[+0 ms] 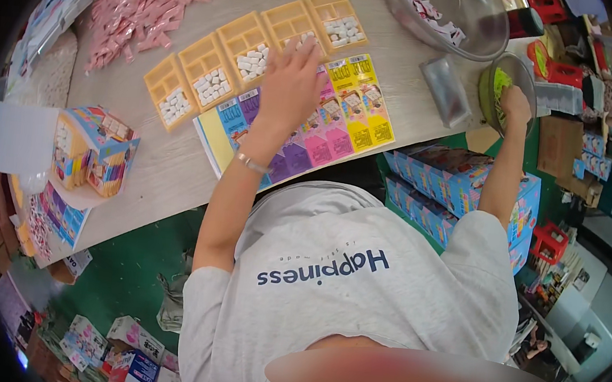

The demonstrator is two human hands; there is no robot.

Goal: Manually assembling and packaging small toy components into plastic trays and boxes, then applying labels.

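My left hand [291,80] lies over one of several yellow compartment trays [238,34], fingers stretched out at its small white pieces [252,61]. Below that hand is a sheet of colourful printed cards [338,127] in blue, purple, pink and yellow, partly covered by my forearm. Off to the right, my right hand [516,107] reaches into a green bowl [486,97] with bright green pieces [502,83] in it. Its fingers are bent down and mostly hidden, so whether they grip anything does not show. White pieces sit in the near compartment of each tray.
Pink sachets [136,5] are heaped at the far left. A large clear basin [448,21] with wrapped pieces and a clear flat pack [446,92] lie near the bowl. A colourful display box [95,151] stands at left. Printed cartons [458,197] are stacked below the table's right edge.
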